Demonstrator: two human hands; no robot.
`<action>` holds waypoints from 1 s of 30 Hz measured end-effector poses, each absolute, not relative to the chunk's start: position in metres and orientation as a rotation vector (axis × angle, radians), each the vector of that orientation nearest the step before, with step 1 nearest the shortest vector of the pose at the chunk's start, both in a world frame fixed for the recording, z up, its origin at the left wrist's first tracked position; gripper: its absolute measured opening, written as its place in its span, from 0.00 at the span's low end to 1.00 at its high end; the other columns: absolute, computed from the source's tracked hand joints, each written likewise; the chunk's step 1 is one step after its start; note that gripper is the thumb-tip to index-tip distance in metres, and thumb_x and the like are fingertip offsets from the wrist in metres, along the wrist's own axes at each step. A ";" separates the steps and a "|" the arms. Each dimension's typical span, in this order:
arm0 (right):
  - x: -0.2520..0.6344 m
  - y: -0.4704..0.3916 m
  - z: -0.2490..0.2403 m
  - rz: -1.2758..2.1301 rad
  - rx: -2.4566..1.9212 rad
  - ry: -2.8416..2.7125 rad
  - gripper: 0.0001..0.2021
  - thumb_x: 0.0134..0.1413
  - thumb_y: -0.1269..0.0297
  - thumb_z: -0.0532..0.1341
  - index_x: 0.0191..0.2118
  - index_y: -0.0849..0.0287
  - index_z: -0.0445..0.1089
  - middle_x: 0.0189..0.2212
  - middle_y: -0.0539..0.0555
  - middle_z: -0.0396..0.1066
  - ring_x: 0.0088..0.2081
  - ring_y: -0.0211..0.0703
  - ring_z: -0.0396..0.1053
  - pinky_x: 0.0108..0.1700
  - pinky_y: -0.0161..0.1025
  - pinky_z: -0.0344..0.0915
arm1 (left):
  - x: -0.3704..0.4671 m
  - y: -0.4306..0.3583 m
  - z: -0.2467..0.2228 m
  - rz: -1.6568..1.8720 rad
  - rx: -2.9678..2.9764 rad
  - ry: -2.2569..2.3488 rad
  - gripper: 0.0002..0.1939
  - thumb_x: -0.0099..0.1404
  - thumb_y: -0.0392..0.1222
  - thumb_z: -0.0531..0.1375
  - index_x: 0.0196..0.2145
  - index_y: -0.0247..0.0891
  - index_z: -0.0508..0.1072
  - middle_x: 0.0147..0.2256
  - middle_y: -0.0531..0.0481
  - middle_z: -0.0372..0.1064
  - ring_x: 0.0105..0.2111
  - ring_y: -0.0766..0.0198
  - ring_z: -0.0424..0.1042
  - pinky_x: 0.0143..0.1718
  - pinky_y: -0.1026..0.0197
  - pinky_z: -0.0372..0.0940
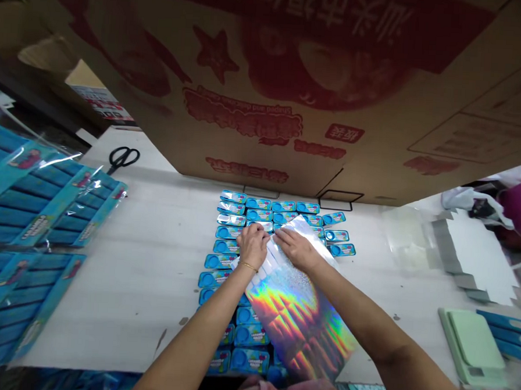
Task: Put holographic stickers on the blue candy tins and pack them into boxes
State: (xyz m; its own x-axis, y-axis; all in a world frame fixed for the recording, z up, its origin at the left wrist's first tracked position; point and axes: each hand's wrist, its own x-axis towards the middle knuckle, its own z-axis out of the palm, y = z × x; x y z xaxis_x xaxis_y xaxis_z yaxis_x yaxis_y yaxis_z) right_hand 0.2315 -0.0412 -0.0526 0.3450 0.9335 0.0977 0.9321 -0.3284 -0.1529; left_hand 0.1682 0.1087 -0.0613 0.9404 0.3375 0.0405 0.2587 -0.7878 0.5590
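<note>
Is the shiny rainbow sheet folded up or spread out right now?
Spread out: the sheet reaches from under both hands toward the table's near edge, covering some blue cases.

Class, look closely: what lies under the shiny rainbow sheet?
Around the edges of the rainbow sheet, rows of small blue tins show on the white table. Whatever its middle covers is hidden, so how many tins lie beneath cannot be told.

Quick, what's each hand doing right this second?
Left hand: fingers bent at the shiny sheet's far end; grip can't be told.
Right hand: fingers on the same sheet; grip can't be told.
</note>
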 end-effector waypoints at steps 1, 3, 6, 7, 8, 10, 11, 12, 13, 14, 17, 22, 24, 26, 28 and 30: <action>0.230 -0.044 -0.052 0.003 -2.403 -1.701 0.15 0.56 0.73 0.48 0.47 0.63 0.63 0.50 0.60 0.61 0.51 0.45 0.56 0.49 0.43 0.57 | 0.168 0.108 -0.061 0.197 2.524 0.427 0.06 0.57 0.40 0.55 0.26 0.41 0.71 0.39 0.49 0.64 0.41 0.57 0.59 0.38 0.54 0.53; 0.224 -0.049 -0.043 0.020 -2.380 -1.659 0.12 0.55 0.73 0.49 0.43 0.63 0.66 0.47 0.60 0.64 0.48 0.45 0.59 0.47 0.43 0.59 | 0.168 0.107 -0.061 0.213 2.530 0.434 0.07 0.57 0.40 0.54 0.26 0.41 0.71 0.39 0.48 0.64 0.41 0.57 0.59 0.39 0.54 0.53; 0.213 -0.055 -0.010 0.079 -2.366 -1.401 0.09 0.53 0.72 0.51 0.36 0.61 0.68 0.40 0.58 0.67 0.42 0.44 0.63 0.43 0.42 0.61 | 0.168 0.106 -0.059 0.211 2.528 0.426 0.07 0.57 0.41 0.53 0.27 0.41 0.71 0.39 0.48 0.64 0.40 0.56 0.59 0.39 0.53 0.53; 0.210 -0.056 0.004 0.105 -2.348 -1.255 0.09 0.52 0.72 0.51 0.34 0.61 0.68 0.38 0.58 0.67 0.41 0.43 0.63 0.42 0.41 0.62 | 0.168 0.106 -0.058 0.205 2.514 0.418 0.07 0.57 0.41 0.53 0.27 0.41 0.71 0.39 0.48 0.65 0.40 0.56 0.59 0.39 0.53 0.53; 0.208 -0.056 0.018 0.147 -2.319 -1.100 0.08 0.51 0.71 0.52 0.33 0.60 0.68 0.37 0.57 0.67 0.39 0.42 0.64 0.39 0.39 0.62 | 0.169 0.107 -0.056 0.203 2.486 0.416 0.08 0.57 0.41 0.53 0.27 0.41 0.71 0.39 0.48 0.65 0.41 0.56 0.59 0.40 0.53 0.53; 0.207 -0.053 0.039 0.278 -2.236 -0.797 0.07 0.48 0.70 0.53 0.30 0.60 0.67 0.33 0.54 0.67 0.34 0.39 0.65 0.33 0.36 0.62 | 0.168 0.109 -0.051 0.225 2.359 0.421 0.08 0.57 0.41 0.53 0.26 0.40 0.72 0.39 0.47 0.65 0.42 0.56 0.60 0.42 0.52 0.53; 0.207 -0.050 0.046 0.367 -2.179 -0.650 0.06 0.47 0.69 0.53 0.29 0.60 0.67 0.30 0.53 0.67 0.30 0.37 0.65 0.30 0.34 0.62 | 0.166 0.110 -0.048 0.239 2.246 0.423 0.09 0.58 0.43 0.53 0.27 0.40 0.72 0.39 0.47 0.66 0.42 0.56 0.60 0.43 0.52 0.53; 0.208 -0.045 0.049 0.459 -2.108 -0.503 0.06 0.46 0.67 0.54 0.27 0.60 0.67 0.26 0.51 0.67 0.27 0.36 0.64 0.27 0.33 0.60 | 0.163 0.112 -0.044 0.244 2.094 0.438 0.11 0.58 0.45 0.52 0.28 0.40 0.72 0.38 0.47 0.66 0.42 0.57 0.61 0.44 0.53 0.54; 0.208 -0.038 0.049 0.542 -2.019 -0.364 0.06 0.45 0.64 0.55 0.26 0.60 0.67 0.23 0.50 0.66 0.24 0.35 0.63 0.24 0.32 0.59 | 0.159 0.115 -0.040 0.231 1.911 0.464 0.14 0.59 0.48 0.51 0.29 0.39 0.72 0.38 0.46 0.67 0.41 0.58 0.62 0.43 0.54 0.55; 0.208 -0.031 0.047 0.608 -1.914 -0.240 0.07 0.43 0.63 0.56 0.25 0.61 0.67 0.20 0.49 0.64 0.22 0.34 0.62 0.23 0.32 0.58 | 0.153 0.117 -0.035 0.200 1.709 0.497 0.18 0.59 0.52 0.49 0.31 0.38 0.72 0.38 0.46 0.67 0.40 0.59 0.64 0.41 0.56 0.57; 0.201 -0.007 0.030 0.688 -1.629 -0.005 0.10 0.38 0.59 0.60 0.24 0.61 0.67 0.17 0.47 0.63 0.20 0.33 0.60 0.20 0.30 0.54 | 0.133 0.128 -0.023 0.079 1.163 0.613 0.26 0.56 0.60 0.48 0.34 0.34 0.70 0.35 0.44 0.69 0.33 0.62 0.67 0.33 0.59 0.60; 0.175 0.033 0.002 0.681 -1.485 0.195 0.13 0.30 0.58 0.64 0.22 0.62 0.67 0.15 0.46 0.63 0.17 0.30 0.58 0.16 0.28 0.48 | 0.102 0.154 -0.019 0.163 1.063 0.754 0.23 0.42 0.49 0.65 0.34 0.32 0.69 0.27 0.50 0.68 0.25 0.70 0.64 0.28 0.65 0.59; 0.164 0.049 -0.005 0.673 -1.465 0.259 0.13 0.29 0.58 0.65 0.22 0.63 0.67 0.13 0.45 0.61 0.16 0.29 0.56 0.16 0.28 0.47 | 0.094 0.166 -0.023 0.191 1.100 0.773 0.23 0.41 0.47 0.65 0.35 0.33 0.69 0.27 0.52 0.67 0.25 0.71 0.64 0.27 0.66 0.59; 0.156 0.065 -0.009 0.676 -1.435 0.300 0.13 0.30 0.58 0.64 0.23 0.63 0.67 0.12 0.45 0.61 0.15 0.29 0.55 0.16 0.28 0.46 | 0.087 0.178 -0.027 0.205 1.105 0.763 0.24 0.41 0.45 0.66 0.36 0.33 0.68 0.28 0.52 0.67 0.27 0.70 0.65 0.29 0.66 0.59; 0.151 0.078 -0.012 0.682 -1.420 0.314 0.13 0.31 0.58 0.64 0.23 0.62 0.67 0.12 0.45 0.61 0.14 0.29 0.54 0.16 0.29 0.46 | 0.083 0.190 -0.031 0.210 1.120 0.740 0.25 0.39 0.42 0.66 0.37 0.34 0.67 0.28 0.53 0.66 0.28 0.70 0.66 0.32 0.65 0.60; 0.149 0.088 -0.016 0.648 -1.450 0.301 0.12 0.32 0.58 0.63 0.23 0.62 0.67 0.13 0.45 0.62 0.15 0.30 0.54 0.17 0.30 0.47 | 0.082 0.204 -0.035 0.206 1.150 0.720 0.25 0.38 0.40 0.66 0.37 0.34 0.66 0.26 0.55 0.65 0.27 0.70 0.66 0.32 0.65 0.60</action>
State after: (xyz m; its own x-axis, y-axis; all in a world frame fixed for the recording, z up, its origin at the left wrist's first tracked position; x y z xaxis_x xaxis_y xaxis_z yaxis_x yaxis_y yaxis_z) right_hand 0.1486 0.0879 -0.0160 0.7958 0.2260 -0.5618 -0.5748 -0.0099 -0.8182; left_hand 0.0825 0.2037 -0.0349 0.7607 0.5004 -0.4134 0.2060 0.4180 0.8848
